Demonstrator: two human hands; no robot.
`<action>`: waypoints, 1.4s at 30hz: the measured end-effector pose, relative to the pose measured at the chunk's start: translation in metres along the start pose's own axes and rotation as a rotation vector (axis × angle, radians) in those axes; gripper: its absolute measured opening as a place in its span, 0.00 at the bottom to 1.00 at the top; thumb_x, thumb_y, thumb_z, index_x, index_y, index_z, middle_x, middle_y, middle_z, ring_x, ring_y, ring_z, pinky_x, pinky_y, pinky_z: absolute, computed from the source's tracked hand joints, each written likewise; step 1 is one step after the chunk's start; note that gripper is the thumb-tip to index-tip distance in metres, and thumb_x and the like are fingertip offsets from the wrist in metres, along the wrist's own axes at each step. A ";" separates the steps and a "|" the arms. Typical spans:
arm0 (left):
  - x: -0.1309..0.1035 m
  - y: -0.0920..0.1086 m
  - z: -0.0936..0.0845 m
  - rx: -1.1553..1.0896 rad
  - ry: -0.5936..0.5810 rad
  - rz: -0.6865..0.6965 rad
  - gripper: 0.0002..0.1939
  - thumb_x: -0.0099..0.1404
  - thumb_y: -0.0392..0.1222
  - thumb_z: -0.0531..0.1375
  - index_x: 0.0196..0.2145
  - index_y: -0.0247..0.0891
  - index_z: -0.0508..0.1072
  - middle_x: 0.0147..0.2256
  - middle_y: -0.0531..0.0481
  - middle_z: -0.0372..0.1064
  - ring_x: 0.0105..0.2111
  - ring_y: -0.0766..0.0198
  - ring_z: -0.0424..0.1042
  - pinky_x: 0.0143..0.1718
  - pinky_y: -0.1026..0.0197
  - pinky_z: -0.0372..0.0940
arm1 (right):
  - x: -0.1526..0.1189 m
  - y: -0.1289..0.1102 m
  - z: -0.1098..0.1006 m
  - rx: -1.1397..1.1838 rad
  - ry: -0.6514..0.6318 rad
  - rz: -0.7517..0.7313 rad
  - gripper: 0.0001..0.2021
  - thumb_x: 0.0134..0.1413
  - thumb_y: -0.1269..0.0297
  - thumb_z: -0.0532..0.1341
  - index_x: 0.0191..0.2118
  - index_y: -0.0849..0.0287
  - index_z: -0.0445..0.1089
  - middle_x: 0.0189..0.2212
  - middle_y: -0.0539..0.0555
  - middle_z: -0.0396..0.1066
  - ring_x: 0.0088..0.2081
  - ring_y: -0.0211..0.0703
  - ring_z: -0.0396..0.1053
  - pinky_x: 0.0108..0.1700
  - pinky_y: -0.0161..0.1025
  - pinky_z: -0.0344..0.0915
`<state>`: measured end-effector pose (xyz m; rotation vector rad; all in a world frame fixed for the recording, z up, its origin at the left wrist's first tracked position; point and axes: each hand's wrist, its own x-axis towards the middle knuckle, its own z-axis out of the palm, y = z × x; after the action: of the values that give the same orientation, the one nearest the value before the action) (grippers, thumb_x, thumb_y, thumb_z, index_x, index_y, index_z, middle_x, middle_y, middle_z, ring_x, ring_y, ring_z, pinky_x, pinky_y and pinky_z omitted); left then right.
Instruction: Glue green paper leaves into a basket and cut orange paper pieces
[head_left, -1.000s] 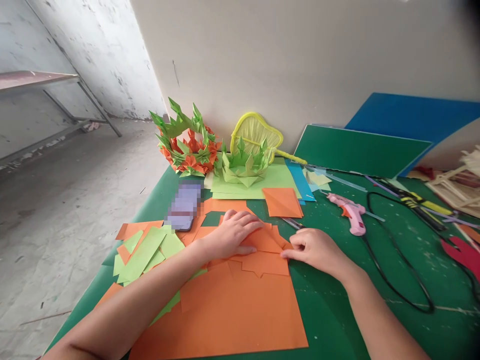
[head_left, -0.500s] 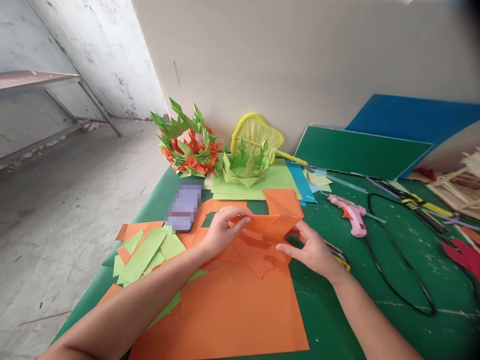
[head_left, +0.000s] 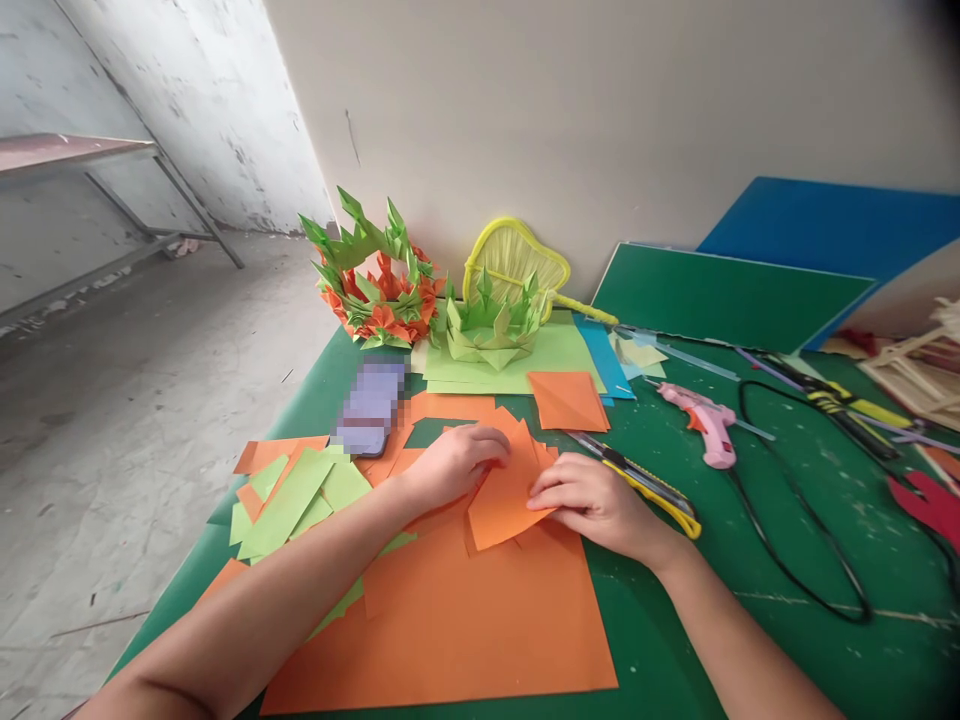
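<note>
Between my two hands is a small piece of orange paper [head_left: 507, 500], tilted above other orange pieces. My left hand [head_left: 459, 462] is curled at its upper left edge, fingertips against the paper. My right hand [head_left: 589, 498] pinches its right side, thumb underneath and partly hidden. Beneath lies a large orange sheet [head_left: 495, 635]. A folded orange paper square [head_left: 568, 402] rests just beyond, and a yellow utility knife [head_left: 651, 490] lies beside my right hand. Green paper pieces [head_left: 292, 505] are scattered left of my left forearm.
A phone [head_left: 369, 410] lies behind the green pieces. At the back stand a green paper crown [head_left: 491, 345] and an orange-green folded-paper piece [head_left: 382, 320]. To the right are a pink glue gun [head_left: 705, 425] with its black cable [head_left: 780, 570] and a green board [head_left: 727, 300].
The orange paper has been turned and lowered, its broad face now toward me. My right hand has moved slightly left and closed on its edge, leaving the utility knife more visible.
</note>
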<state>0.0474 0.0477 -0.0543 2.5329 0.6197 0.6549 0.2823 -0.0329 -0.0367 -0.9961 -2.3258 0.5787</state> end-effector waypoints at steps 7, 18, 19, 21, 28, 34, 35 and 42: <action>0.003 0.005 -0.007 0.087 -0.065 0.039 0.14 0.60 0.27 0.51 0.35 0.38 0.74 0.41 0.47 0.74 0.43 0.59 0.70 0.47 0.56 0.63 | -0.001 0.000 0.004 0.111 -0.049 0.097 0.07 0.60 0.64 0.60 0.38 0.52 0.77 0.38 0.52 0.76 0.41 0.42 0.71 0.44 0.41 0.68; 0.004 0.000 -0.013 0.008 -0.159 -0.046 0.08 0.66 0.41 0.56 0.32 0.40 0.74 0.46 0.50 0.72 0.44 0.59 0.66 0.50 0.56 0.59 | 0.003 0.000 0.010 0.061 0.064 0.364 0.11 0.59 0.57 0.59 0.28 0.56 0.71 0.28 0.52 0.71 0.31 0.42 0.69 0.31 0.38 0.65; 0.004 -0.001 -0.013 -0.004 -0.164 -0.056 0.10 0.67 0.43 0.55 0.33 0.40 0.75 0.46 0.50 0.72 0.44 0.59 0.66 0.50 0.55 0.58 | 0.004 0.001 0.011 0.043 0.062 0.375 0.12 0.59 0.57 0.59 0.27 0.56 0.70 0.27 0.52 0.70 0.29 0.41 0.67 0.30 0.38 0.64; 0.005 -0.002 -0.015 -0.036 -0.170 -0.085 0.16 0.70 0.47 0.50 0.34 0.40 0.75 0.46 0.49 0.72 0.44 0.59 0.66 0.51 0.55 0.57 | 0.004 0.001 0.012 0.018 0.050 0.388 0.14 0.59 0.57 0.59 0.24 0.57 0.65 0.25 0.51 0.66 0.28 0.40 0.64 0.28 0.37 0.61; 0.007 0.008 -0.027 -0.108 -0.273 -0.181 0.27 0.70 0.58 0.47 0.26 0.41 0.75 0.50 0.52 0.70 0.49 0.55 0.62 0.53 0.51 0.53 | 0.007 -0.002 0.014 -0.067 0.045 0.392 0.15 0.57 0.61 0.60 0.22 0.56 0.58 0.24 0.49 0.63 0.28 0.39 0.62 0.30 0.37 0.57; 0.006 0.010 -0.025 -0.031 -0.276 -0.203 0.19 0.59 0.56 0.61 0.21 0.39 0.72 0.51 0.56 0.69 0.48 0.54 0.63 0.51 0.50 0.53 | 0.008 -0.001 0.018 -0.115 0.082 0.425 0.14 0.57 0.62 0.58 0.22 0.56 0.58 0.24 0.50 0.63 0.27 0.40 0.62 0.29 0.37 0.57; 0.006 0.009 -0.024 -0.025 -0.269 -0.205 0.17 0.59 0.53 0.61 0.20 0.39 0.71 0.51 0.57 0.69 0.48 0.55 0.63 0.51 0.51 0.54 | 0.008 -0.001 0.018 -0.118 0.089 0.432 0.15 0.58 0.62 0.58 0.22 0.56 0.58 0.23 0.50 0.63 0.27 0.39 0.62 0.28 0.37 0.56; 0.005 0.010 -0.021 -0.043 -0.251 -0.239 0.13 0.58 0.45 0.61 0.21 0.38 0.66 0.50 0.56 0.70 0.47 0.57 0.64 0.50 0.51 0.55 | 0.008 0.003 0.020 -0.161 0.100 0.446 0.15 0.57 0.61 0.60 0.23 0.56 0.57 0.23 0.49 0.61 0.27 0.38 0.60 0.28 0.36 0.55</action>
<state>0.0433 0.0489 -0.0307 2.3982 0.7895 0.2590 0.2666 -0.0284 -0.0514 -1.6019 -2.0924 0.4983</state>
